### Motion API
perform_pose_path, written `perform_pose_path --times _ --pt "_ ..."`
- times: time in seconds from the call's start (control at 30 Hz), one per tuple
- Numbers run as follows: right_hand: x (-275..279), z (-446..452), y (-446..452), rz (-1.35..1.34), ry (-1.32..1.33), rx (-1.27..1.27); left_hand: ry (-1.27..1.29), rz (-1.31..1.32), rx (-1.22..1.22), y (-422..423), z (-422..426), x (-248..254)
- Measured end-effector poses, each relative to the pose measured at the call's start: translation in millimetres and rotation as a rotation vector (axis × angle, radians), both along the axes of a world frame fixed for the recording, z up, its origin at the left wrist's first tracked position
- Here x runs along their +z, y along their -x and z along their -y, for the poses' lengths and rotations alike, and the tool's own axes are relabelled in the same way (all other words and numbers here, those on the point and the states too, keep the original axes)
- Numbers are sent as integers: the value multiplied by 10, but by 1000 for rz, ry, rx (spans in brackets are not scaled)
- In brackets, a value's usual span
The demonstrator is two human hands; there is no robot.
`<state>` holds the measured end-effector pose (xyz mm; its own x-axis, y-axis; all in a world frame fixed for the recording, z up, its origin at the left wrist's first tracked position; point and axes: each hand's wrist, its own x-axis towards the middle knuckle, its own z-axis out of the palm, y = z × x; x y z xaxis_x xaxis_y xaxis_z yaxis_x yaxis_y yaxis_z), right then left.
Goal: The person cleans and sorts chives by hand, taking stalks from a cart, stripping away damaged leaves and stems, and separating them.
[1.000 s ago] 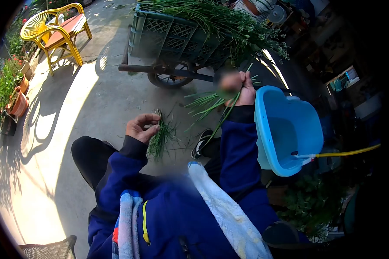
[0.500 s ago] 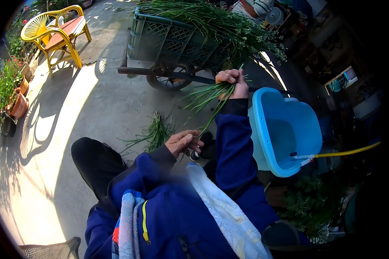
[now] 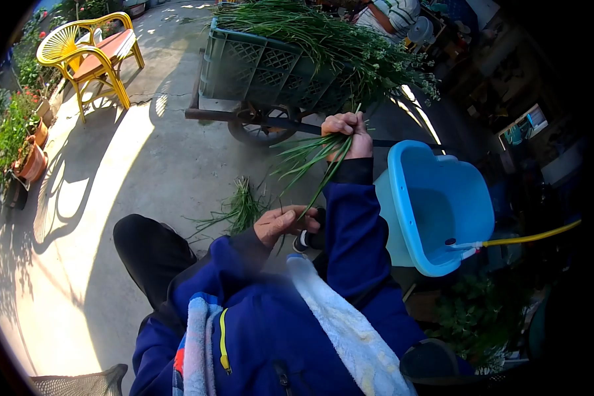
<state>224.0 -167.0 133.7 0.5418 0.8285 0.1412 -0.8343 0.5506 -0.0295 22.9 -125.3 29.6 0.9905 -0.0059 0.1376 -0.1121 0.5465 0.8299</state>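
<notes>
A small bunch of green chives (image 3: 305,160) is gripped in my right hand (image 3: 351,135), raised in front of the crate. Its leaves fan out to the left, and a few long ones droop toward my other hand. My left hand (image 3: 280,223) is lower, thumb pressed toward the fingers, by the tips of those drooping leaves. A thin strand shows above and below it, seemingly a leaf pinched there. On the concrete just beyond my left hand lies a loose pile of chives (image 3: 243,208).
A green crate (image 3: 264,63) heaped with chives stands on a wheeled cart (image 3: 261,129). At right is a blue tub (image 3: 412,218) with a yellow hose (image 3: 534,233) at its rim. A yellow chair (image 3: 105,63) and potted plants (image 3: 32,158) stand left. Another person's arm (image 3: 381,16) shows behind the crate.
My right hand has shifted slightly left and down with the bunch still in it. My left hand has moved slightly, staying near the leaf tips. The view has tilted a little.
</notes>
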Motion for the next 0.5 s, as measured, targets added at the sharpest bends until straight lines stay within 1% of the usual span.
perform_pose_path --times 0.03,0.13,0.17,0.27,0.4,0.43,0.5 --pt "-18 6 -25 6 3 -11 71 12 -113 23 16 -2" --pt "-57 89 -140 17 19 -63 17 -27 -147 130 -40 -19" --pt "-62 131 -181 19 23 -84 35 -62 -98 141 -28 -18" --pt "-70 250 -253 44 16 -81 155 -159 -88 173 -146 -121" --pt "-125 328 -262 113 20 -65 358 -185 123 131 -97 -163" --pt "-104 336 -215 100 44 -118 426 -149 148 108 -103 -193" --pt "-152 392 -261 157 -26 -110 609 -222 324 128 -141 -183"
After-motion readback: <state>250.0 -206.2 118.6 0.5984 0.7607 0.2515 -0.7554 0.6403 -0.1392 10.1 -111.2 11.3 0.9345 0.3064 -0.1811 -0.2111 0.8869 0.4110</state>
